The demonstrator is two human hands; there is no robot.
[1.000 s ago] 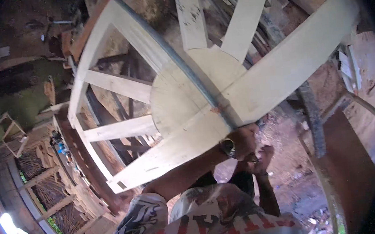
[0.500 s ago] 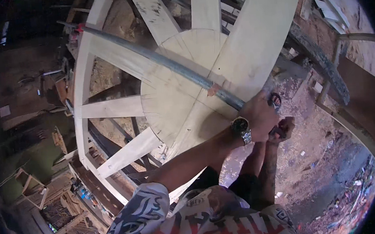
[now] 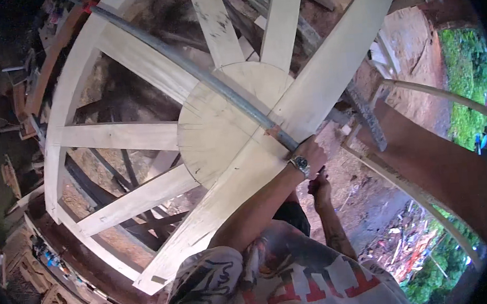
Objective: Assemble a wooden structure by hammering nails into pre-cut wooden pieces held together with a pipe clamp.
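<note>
Both hands meeting at the edge of a pale wooden arched frame [image 3: 137,132]: left hand [image 3: 312,153] closing around the end of a long grey bar [image 3: 190,70] lying diagonally across the half-round hub; right hand [image 3: 319,185] curling just below, grip unclear.

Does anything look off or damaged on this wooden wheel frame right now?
Nothing looks broken. A long grey pipe lies slantwise across the wooden wheel frame and its hub, with the left hand gripping its lower end.

No packages, labels, signs, screens.
</note>
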